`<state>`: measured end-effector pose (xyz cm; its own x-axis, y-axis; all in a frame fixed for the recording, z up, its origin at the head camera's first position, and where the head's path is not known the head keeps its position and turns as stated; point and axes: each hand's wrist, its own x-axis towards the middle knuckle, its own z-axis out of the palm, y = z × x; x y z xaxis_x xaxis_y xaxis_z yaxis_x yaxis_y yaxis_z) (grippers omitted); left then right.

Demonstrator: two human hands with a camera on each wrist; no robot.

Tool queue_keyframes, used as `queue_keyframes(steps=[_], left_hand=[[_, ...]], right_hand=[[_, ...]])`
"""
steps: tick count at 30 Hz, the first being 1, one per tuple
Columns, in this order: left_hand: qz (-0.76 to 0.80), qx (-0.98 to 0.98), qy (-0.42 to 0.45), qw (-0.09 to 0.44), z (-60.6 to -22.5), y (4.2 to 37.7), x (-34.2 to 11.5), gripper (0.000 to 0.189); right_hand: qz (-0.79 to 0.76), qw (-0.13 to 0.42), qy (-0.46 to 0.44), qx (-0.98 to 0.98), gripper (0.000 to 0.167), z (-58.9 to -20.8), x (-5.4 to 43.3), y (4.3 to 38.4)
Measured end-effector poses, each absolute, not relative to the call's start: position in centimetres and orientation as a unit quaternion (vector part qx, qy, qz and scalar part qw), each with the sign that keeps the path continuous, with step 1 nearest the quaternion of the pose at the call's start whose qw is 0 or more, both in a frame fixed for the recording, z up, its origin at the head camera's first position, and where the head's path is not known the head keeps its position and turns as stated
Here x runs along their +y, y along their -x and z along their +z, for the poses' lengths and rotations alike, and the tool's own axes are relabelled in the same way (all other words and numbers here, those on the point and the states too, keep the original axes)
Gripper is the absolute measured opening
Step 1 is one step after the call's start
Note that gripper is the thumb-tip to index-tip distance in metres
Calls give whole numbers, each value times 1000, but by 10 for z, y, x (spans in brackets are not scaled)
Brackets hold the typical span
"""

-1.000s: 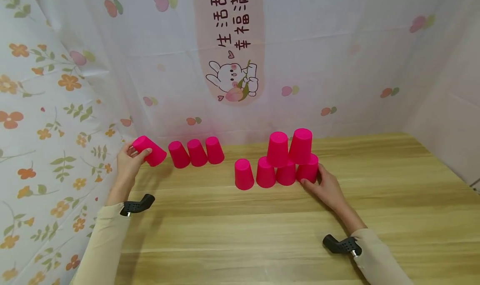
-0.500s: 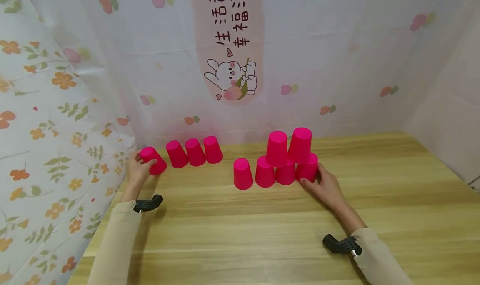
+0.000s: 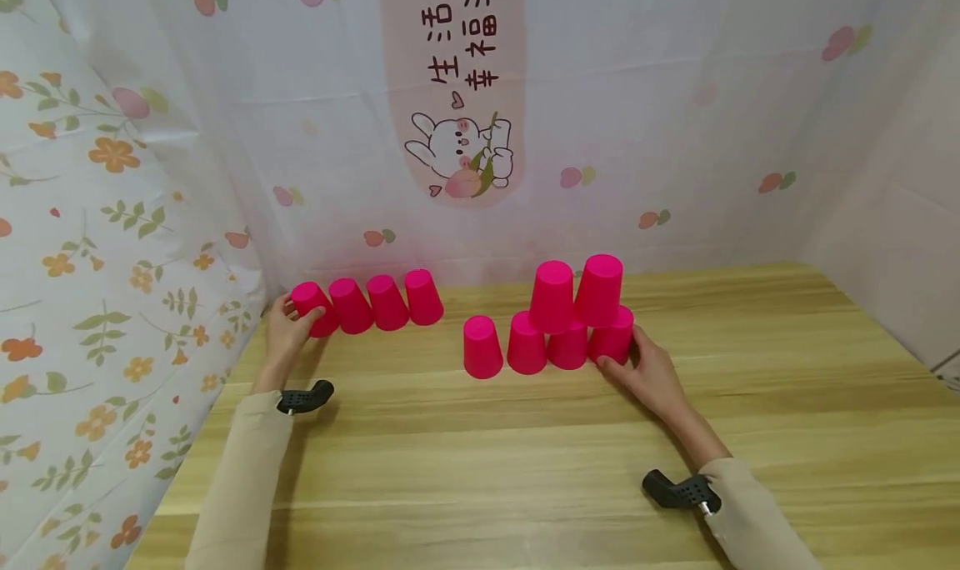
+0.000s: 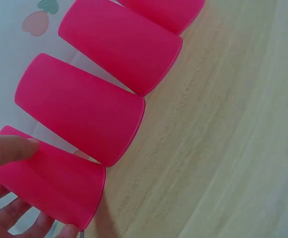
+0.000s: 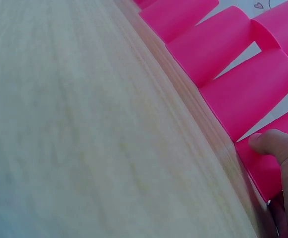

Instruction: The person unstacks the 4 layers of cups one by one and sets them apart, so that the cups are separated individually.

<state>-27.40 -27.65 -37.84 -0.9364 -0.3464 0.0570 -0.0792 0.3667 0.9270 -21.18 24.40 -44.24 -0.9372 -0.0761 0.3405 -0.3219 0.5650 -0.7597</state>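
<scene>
My left hand [image 3: 283,337] holds an upside-down pink cup [image 3: 310,302] at the left end of a row of matching cups [image 3: 388,303]. In the left wrist view, the thumb lies across this cup [image 4: 59,181] and the other fingers reach round its far side. Its rim appears to meet the neighbouring cup's [image 4: 82,109]. My right hand [image 3: 651,378] grips the rightmost lower cup [image 3: 613,341] of a second row, thumb in front; most of its fingers are hidden behind. Two upper cups, a left one [image 3: 552,299] and a right one [image 3: 600,291], stand on that lower row.
The second row's leftmost cup [image 3: 482,349] stands slightly apart from its neighbour [image 3: 527,345]. Both rows are on a wooden table [image 3: 465,470]. A patterned cloth [image 3: 315,153] hangs behind the table and along its left side.
The left hand has brought its tilted cup down and rightward, up against the left row's end cup. The right hand stays on its cup.
</scene>
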Motion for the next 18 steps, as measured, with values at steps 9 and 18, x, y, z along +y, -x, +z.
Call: queue_keyframes(steps=[9,18], left_hand=[[-546,-823,-97,123,-383,277,-264,61],[-528,-839,-86,104,-383,277,-251,64]], right_hand=[[457,135,-117,-871,60,-440,245,212],[461,128,-112,-871,61,-442,245,209]])
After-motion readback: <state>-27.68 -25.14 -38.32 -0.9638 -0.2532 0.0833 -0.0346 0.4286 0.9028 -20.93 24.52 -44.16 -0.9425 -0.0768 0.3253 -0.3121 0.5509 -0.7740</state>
